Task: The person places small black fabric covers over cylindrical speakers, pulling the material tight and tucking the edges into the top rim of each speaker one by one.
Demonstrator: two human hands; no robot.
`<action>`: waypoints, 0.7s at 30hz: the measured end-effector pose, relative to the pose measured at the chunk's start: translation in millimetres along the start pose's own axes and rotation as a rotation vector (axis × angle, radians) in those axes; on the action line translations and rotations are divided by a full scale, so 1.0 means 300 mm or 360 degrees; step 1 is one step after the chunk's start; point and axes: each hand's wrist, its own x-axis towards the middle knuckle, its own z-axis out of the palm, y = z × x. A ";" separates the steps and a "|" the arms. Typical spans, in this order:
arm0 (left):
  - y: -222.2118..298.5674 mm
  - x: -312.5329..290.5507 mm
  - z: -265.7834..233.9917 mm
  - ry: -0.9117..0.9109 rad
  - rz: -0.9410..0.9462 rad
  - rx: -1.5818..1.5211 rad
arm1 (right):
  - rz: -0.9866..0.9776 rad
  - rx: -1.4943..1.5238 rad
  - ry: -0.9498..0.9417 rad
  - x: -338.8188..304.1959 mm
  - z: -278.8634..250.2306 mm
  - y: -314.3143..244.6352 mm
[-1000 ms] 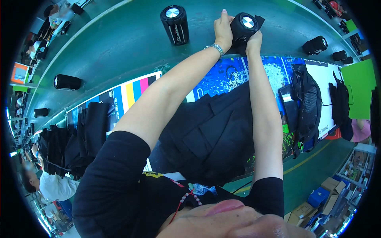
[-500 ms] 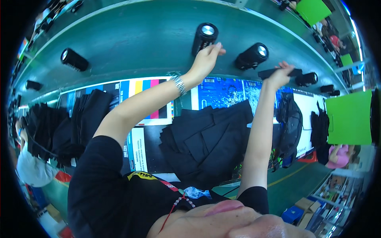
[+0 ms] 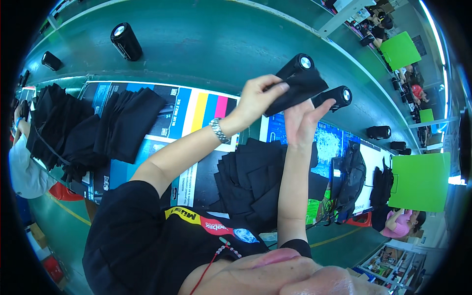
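The left hand (image 3: 259,101) pinches the edge of a limp, matte black cloth (image 3: 301,90) between thumb and fingers. The cloth, flat and roughly rectangular, is above the work table (image 3: 211,49), a smooth, dull green surface. The right hand (image 3: 301,122) is under the cloth's lower edge, palm up, 1 finger pointing out to the side; its other fingertips are hidden, so I cannot tell whether it grips anything.

Behind the cloth is a black speaker (image 3: 293,65), a rounded cylinder with a shiny silver disc at its end; its lower part is covered. A 2nd speaker (image 3: 340,98) lies beside the right hand, and whether they touch is unclear. A linked metal watch (image 3: 218,130) circles the left wrist. Nearer the body, overlapping folded fabric makes a pile (image 3: 250,177), partly blocked by the right forearm. Black fabric at far left merges into 1 dark mass.
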 end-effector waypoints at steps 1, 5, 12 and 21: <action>0.011 0.004 -0.020 -0.0013 -0.0063 -0.0104 | 0.0080 0.0124 -0.0039 -0.004 -0.013 -0.008; 0.014 0.027 -0.025 -0.0053 -0.0252 -0.0418 | 0.0128 -0.0315 -0.0027 0.008 -0.108 0.005; -0.014 0.033 -0.048 -0.0149 -0.0452 -0.0706 | 0.0278 -0.0468 -0.0154 0.011 -0.155 -0.023; -0.031 0.081 0.019 -0.0765 -0.0683 -0.0566 | -0.0417 -0.0555 0.0291 0.073 -0.187 -0.122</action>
